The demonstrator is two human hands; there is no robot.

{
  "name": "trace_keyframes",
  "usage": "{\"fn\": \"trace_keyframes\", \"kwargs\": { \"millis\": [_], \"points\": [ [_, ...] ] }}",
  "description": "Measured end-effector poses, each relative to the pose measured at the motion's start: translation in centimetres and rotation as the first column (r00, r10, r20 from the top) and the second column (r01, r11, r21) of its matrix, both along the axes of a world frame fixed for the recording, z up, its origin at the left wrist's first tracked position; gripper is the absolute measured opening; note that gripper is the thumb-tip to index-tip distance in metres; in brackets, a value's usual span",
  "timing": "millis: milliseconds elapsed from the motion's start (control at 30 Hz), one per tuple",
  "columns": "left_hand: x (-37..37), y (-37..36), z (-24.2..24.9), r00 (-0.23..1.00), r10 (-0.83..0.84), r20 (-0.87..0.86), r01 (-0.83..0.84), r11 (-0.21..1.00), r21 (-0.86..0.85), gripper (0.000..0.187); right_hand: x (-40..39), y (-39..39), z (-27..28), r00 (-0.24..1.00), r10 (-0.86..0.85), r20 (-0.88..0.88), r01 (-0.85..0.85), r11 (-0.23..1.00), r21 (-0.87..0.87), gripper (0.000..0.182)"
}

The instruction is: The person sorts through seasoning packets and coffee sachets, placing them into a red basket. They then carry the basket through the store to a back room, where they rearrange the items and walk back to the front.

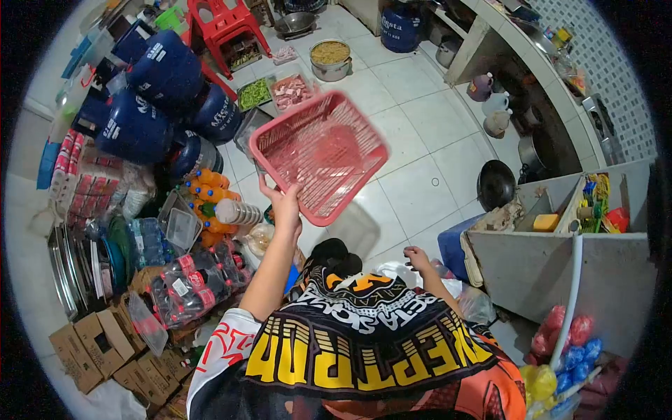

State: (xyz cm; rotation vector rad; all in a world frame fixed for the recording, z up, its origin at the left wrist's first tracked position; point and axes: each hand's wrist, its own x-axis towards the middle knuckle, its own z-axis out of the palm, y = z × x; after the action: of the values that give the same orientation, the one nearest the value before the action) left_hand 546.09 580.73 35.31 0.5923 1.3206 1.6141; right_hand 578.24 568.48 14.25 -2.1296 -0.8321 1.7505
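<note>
My left hand [283, 208] grips the near left rim of a pink slatted plastic basket [336, 147], holding it tilted above the tiled floor. Nothing shows inside the basket. My right hand [418, 260] hangs to the right of my body, its fingers apart and nothing in them. Beyond the basket on the floor stand a tray of pink meat pieces [291, 92], a container of chopped green vegetables [255, 94] and a metal pot [330, 68] with yellowish contents. Part of a clear container [253, 124] shows behind the basket's left edge.
Blue gas cylinders [166, 70], orange-filled bottles [210, 183] and packed cola bottles [196, 283] crowd the left. A red chair [222, 31] stands at the back left. A black wok [495, 183] leans beside the counter at right, near a concrete sink [553, 255].
</note>
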Motion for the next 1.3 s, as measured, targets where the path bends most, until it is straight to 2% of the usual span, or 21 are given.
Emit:
{"fn": "trace_keyframes", "kwargs": {
  "millis": [100,133,167,233,300,333,367,433,533,633,767,833,900,1000,1033,1067,1100,1133,1167,1267,1300],
  "points": [
    [-1.3,3.9,-3.8,0.983,0.073,-0.169,-0.119,0.953,-0.279,0.086,0.6,1.3,-2.1,1.0,-0.011,-0.011,0.011,1.0,0.018,0.033],
    [-0.2,4.6,-1.6,0.991,0.133,0.031,-0.113,0.927,-0.357,0.084,1.2,1.5,-3.2,1.0,-0.024,-0.013,0.024,1.0,0.004,0.033],
    [-0.7,5.8,-2.7,0.973,0.11,0.204,-0.057,0.967,-0.25,0.072,1.3,2.0,-3.4,1.0,-0.017,0.009,0.017,1.0,-0.003,0.031],
    [-1.8,8.5,-2.7,0.877,0.031,0.48,0.175,0.909,-0.378,0.05,1.9,3.9,-3.2,0.999,0.037,0.036,-0.035,0.997,-0.074,0.028],
    [-1.8,12.4,-2.0,0.836,0.155,0.527,0.095,0.904,-0.417,0.053,4.9,4.3,-10.0,0.998,0.051,0.034,-0.048,0.995,-0.085,0.027],
    [-1.7,14.3,-1.1,0.845,0.178,0.504,0.069,0.898,-0.434,0.054,3.7,7.7,-7.5,0.789,0.587,0.182,-0.615,0.758,0.218,0.03],
    [-2.1,16.3,-1.2,0.849,0.159,0.504,0.082,0.903,-0.423,0.054,3.3,10.8,-4.7,0.878,0.463,0.122,-0.443,0.882,-0.16,0.033],
    [-3.1,20.0,-2.2,0.827,0.154,0.541,0.055,0.935,-0.351,0.052,2.5,17.3,-0.9,0.947,0.292,0.131,-0.277,0.953,-0.124,0.031],
    [-3.4,24.4,-2.6,0.82,0.109,0.562,0.074,0.953,-0.294,0.052,3.1,27.7,-1.2,0.95,0.194,0.247,-0.253,0.937,0.239,0.027],
    [-1.5,26.9,-3.7,0.805,0.095,0.585,0.117,0.942,-0.313,0.05,2.0,35.0,4.2,0.998,0.036,0.047,-0.055,0.865,0.499,0.029],
    [1.7,28.8,-3.1,0.709,-0.006,0.706,0.286,0.917,-0.279,0.054,2.4,37.9,6.2,0.997,0.023,0.078,-0.054,0.905,0.423,0.026],
    [2.8,29.6,-3.1,0.7,-0.004,0.714,0.323,0.894,-0.311,0.053,5.1,37.8,1.5,0.968,0.202,0.15,-0.233,0.945,0.23,0.027],
    [3.9,31.0,-4.0,0.635,-0.092,0.767,0.353,0.918,-0.182,0.055,7.9,36.8,-0.9,0.932,0.317,0.175,-0.321,0.947,-0.007,0.031],
    [6.7,34.7,-3.9,0.552,0.075,0.83,0.221,0.947,-0.232,0.056,11.8,37.0,-2.1,0.937,0.337,0.095,-0.314,0.928,-0.199,0.033],
    [7.6,36.1,-4.1,0.535,0.155,0.831,0.156,0.948,-0.277,0.057,14.6,36.9,-6.3,0.76,0.626,0.171,-0.642,0.765,0.054,0.033],
    [8.4,37.6,-5.2,0.538,0.231,0.81,0.095,0.939,-0.331,0.056,18.0,37.9,-10.3,0.497,0.809,0.314,-0.864,0.431,0.259,0.033],
    [9.2,38.9,-5.9,0.542,0.245,0.804,0.055,0.944,-0.324,0.057,15.7,40.4,-2.4,0.921,0.378,0.095,-0.366,0.923,-0.121,0.033],
    [10.2,40.3,-6.2,0.547,0.258,0.796,0.017,0.948,-0.319,0.057,16.2,42.3,-1.1,0.983,0.183,0.03,-0.181,0.982,-0.048,0.016],
    [11.6,41.7,-5.4,0.585,0.302,0.753,0.01,0.926,-0.378,0.045,18.0,44.4,-2.0,0.987,0.16,-0.013,-0.16,0.986,-0.04,0.016],
    [15.0,45.1,-5.5,0.584,0.381,0.717,-0.082,0.906,-0.414,0.044,21.6,51.1,-0.1,0.988,0.151,-0.009,-0.152,0.988,-0.026,0.019],
    [15.6,46.0,-6.6,0.63,0.295,0.718,-0.045,0.937,-0.346,0.042,22.4,53.7,1.1,0.988,0.15,0.041,-0.15,0.989,-0.01,0.02]
  ]
}}
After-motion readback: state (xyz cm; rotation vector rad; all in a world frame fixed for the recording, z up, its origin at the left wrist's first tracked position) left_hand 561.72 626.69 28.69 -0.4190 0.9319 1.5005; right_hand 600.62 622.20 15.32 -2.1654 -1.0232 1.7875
